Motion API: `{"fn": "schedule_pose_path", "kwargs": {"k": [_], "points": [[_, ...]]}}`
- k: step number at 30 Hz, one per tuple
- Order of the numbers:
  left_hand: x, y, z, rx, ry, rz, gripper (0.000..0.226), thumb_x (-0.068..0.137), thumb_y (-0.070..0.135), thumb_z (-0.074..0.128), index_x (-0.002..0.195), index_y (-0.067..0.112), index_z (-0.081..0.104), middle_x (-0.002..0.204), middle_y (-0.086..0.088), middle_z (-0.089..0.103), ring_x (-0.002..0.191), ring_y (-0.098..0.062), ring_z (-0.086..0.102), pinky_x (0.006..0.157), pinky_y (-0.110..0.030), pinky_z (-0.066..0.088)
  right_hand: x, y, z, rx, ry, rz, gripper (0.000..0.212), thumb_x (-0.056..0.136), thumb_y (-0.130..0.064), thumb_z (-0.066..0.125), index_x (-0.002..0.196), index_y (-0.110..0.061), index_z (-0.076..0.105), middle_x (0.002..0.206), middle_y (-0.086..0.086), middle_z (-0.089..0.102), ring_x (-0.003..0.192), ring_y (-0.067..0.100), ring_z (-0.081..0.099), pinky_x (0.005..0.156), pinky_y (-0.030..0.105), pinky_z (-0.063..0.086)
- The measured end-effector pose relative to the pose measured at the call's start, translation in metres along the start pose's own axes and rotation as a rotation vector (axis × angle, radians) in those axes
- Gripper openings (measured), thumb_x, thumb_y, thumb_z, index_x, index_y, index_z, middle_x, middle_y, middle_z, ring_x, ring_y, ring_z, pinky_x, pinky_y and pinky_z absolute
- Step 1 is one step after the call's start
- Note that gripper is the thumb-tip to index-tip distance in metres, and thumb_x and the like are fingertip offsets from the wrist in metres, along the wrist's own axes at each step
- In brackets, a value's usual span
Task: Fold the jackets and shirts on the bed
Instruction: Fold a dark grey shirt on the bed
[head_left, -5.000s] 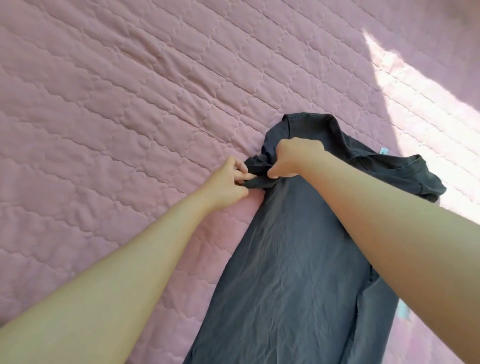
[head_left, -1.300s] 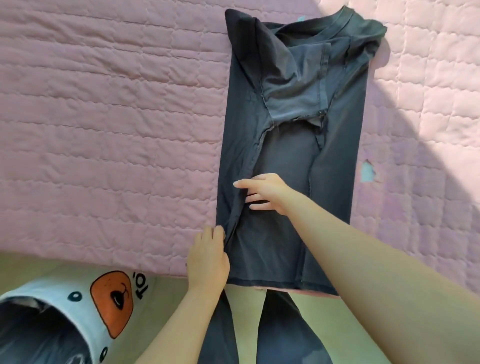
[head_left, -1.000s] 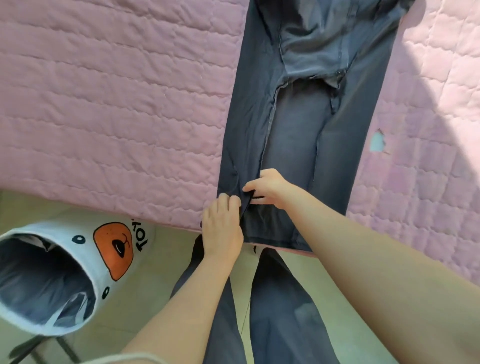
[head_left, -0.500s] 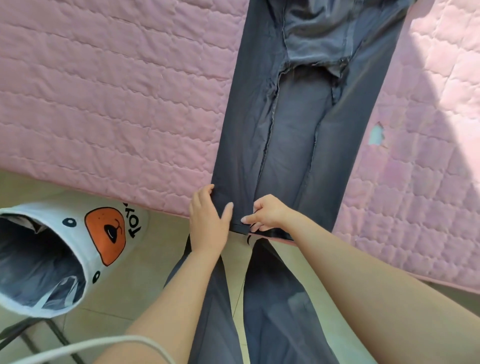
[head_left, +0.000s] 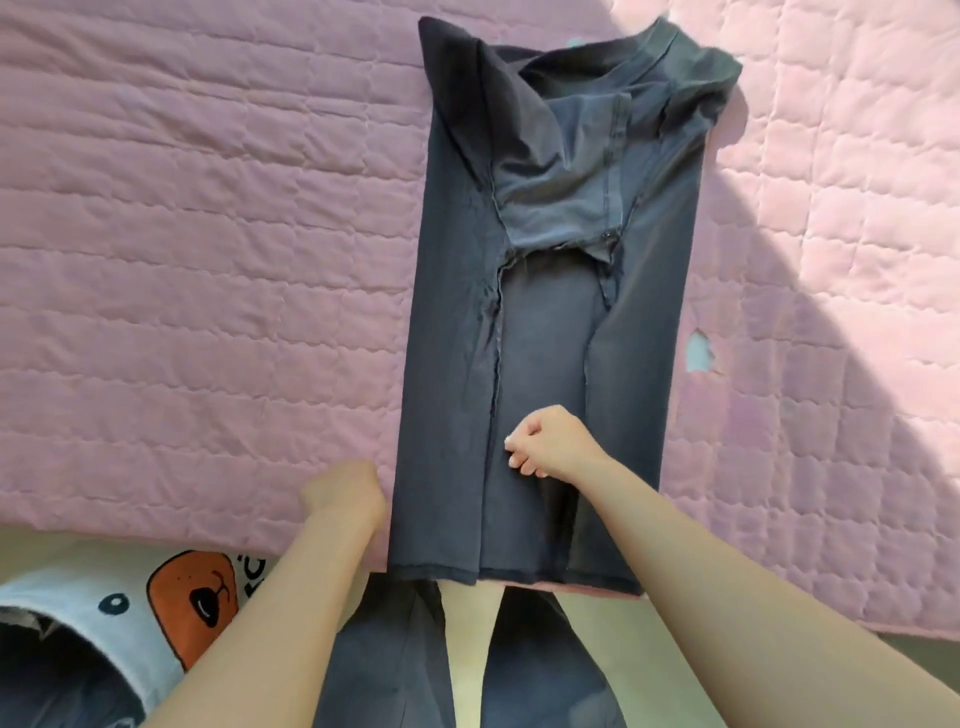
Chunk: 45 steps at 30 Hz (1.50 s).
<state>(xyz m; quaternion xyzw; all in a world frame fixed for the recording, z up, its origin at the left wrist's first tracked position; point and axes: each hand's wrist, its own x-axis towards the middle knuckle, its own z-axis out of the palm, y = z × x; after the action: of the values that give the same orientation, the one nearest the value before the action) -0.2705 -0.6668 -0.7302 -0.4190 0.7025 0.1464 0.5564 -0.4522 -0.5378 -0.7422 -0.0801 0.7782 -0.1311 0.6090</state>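
A dark grey shirt (head_left: 447, 322) lies flat on the pink quilted bed (head_left: 208, 260). Both its sides are folded inward, so it forms a long narrow strip with the collar at the far end and the hem at the bed's near edge. My left hand (head_left: 343, 493) is curled into a fist on the quilt, just touching the shirt's left edge, with nothing visible in it. My right hand (head_left: 550, 441) rests on the lower middle of the shirt with its fingers curled in, next to the left fold's edge.
A white fabric basket with an orange face print (head_left: 130, 623) stands on the floor at the lower left. The quilt has a small blue spot (head_left: 698, 353) right of the shirt. Sunlight falls on the bed's right side. My dark trouser legs (head_left: 384, 665) press against the bed edge.
Both hands have left the hem and moved up. The left went out beside the shirt's left edge; the right went onto its lower middle. The view has tilted up, showing the whole shirt.
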Motion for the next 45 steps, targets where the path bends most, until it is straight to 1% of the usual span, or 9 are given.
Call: {"fn": "schedule_pose_path", "kwargs": {"k": [7, 12, 17, 23, 27, 33, 37, 41, 45], "points": [[0.065, 0.031, -0.163, -0.861, 0.529, 0.429, 0.015, 0.083, 0.011, 0.060, 0.094, 0.021, 0.061, 0.085, 0.004, 0.064, 0.086, -0.022, 0.064, 0.075, -0.032, 0.048, 0.051, -0.097, -0.120, 0.094, 0.529, -0.413, 0.018, 0.086, -0.029, 0.053, 0.074, -0.022, 0.064, 0.065, -0.007, 0.069, 0.071, 0.016, 0.067, 0.077, 0.035, 0.055], [0.093, 0.055, -0.295, -0.847, 1.123, 0.599, 0.049, 0.076, 0.000, 0.060, 0.123, 0.012, 0.053, 0.123, -0.004, 0.057, 0.115, -0.024, 0.051, 0.098, -0.031, 0.039, 0.076, -0.157, -0.193, 0.021, 0.713, -0.578, 0.024, 0.094, -0.018, 0.046, 0.113, -0.018, 0.061, 0.106, -0.003, 0.065, 0.099, 0.015, 0.059, 0.086, 0.025, 0.042], [0.098, 0.074, -0.357, -0.285, 0.951, 0.714, 0.089, 0.072, -0.007, 0.059, 0.148, 0.027, 0.027, 0.144, -0.003, 0.045, 0.139, -0.026, 0.025, 0.109, -0.040, 0.024, 0.104, -0.196, -0.207, -0.307, 0.564, -0.587, 0.060, 0.087, -0.004, 0.039, 0.146, -0.019, 0.036, 0.148, 0.006, 0.042, 0.137, 0.026, 0.036, 0.113, 0.042, 0.028], [0.107, 0.062, -0.355, 0.060, 1.044, 0.830, 0.029, 0.085, 0.006, 0.066, 0.110, 0.019, 0.070, 0.109, -0.008, 0.051, 0.112, -0.034, 0.037, 0.092, -0.042, 0.030, 0.125, -0.225, -0.206, -0.345, 0.459, -0.383, 0.038, 0.093, -0.025, 0.037, 0.123, -0.018, 0.059, 0.129, 0.003, 0.061, 0.122, 0.027, 0.052, 0.110, 0.050, 0.031], [0.114, 0.052, -0.347, 0.075, 1.039, 0.966, 0.020, 0.083, 0.001, 0.067, 0.096, 0.015, 0.074, 0.107, -0.002, 0.060, 0.105, -0.033, 0.040, 0.087, -0.043, 0.035, 0.135, -0.242, -0.199, -0.064, 0.364, -0.361, 0.025, 0.090, -0.026, 0.056, 0.089, -0.002, 0.064, 0.092, 0.012, 0.066, 0.081, 0.024, 0.059, 0.079, 0.032, 0.047], [0.117, 0.052, -0.348, -0.018, 1.114, 0.980, 0.024, 0.086, 0.002, 0.058, 0.100, 0.016, 0.073, 0.103, -0.003, 0.069, 0.097, -0.034, 0.050, 0.074, -0.040, 0.042, 0.146, -0.270, -0.204, 0.379, 0.237, -0.226, 0.031, 0.099, -0.029, 0.048, 0.127, -0.017, 0.056, 0.115, -0.001, 0.067, 0.081, 0.006, 0.062, 0.062, 0.020, 0.042], [0.125, 0.059, -0.351, -0.205, 1.029, 0.900, 0.031, 0.089, 0.005, 0.048, 0.114, 0.017, 0.062, 0.113, -0.007, 0.063, 0.104, -0.032, 0.056, 0.082, -0.042, 0.047, 0.149, -0.286, -0.220, 0.739, 0.196, -0.386, 0.040, 0.101, -0.020, 0.042, 0.141, -0.016, 0.043, 0.144, -0.002, 0.048, 0.130, 0.011, 0.045, 0.105, 0.028, 0.034], [0.142, 0.075, -0.357, -0.391, 0.900, 0.854, 0.029, 0.093, 0.009, 0.052, 0.122, 0.009, 0.053, 0.123, -0.012, 0.054, 0.110, -0.028, 0.053, 0.094, -0.037, 0.042, 0.144, -0.274, -0.215, 0.385, 0.502, -0.571, 0.039, 0.095, -0.010, 0.049, 0.134, -0.012, 0.050, 0.129, -0.003, 0.054, 0.115, 0.006, 0.049, 0.104, 0.026, 0.038], [0.162, 0.093, -0.369, -0.448, 0.851, 0.796, 0.027, 0.091, 0.020, 0.061, 0.115, 0.008, 0.057, 0.122, -0.014, 0.053, 0.112, -0.029, 0.051, 0.094, -0.035, 0.041, 0.143, -0.225, -0.204, -0.040, 0.684, -0.620, 0.029, 0.087, -0.055, 0.052, 0.096, -0.029, 0.061, 0.090, -0.016, 0.059, 0.091, 0.006, 0.058, 0.094, 0.036, 0.045]]}}
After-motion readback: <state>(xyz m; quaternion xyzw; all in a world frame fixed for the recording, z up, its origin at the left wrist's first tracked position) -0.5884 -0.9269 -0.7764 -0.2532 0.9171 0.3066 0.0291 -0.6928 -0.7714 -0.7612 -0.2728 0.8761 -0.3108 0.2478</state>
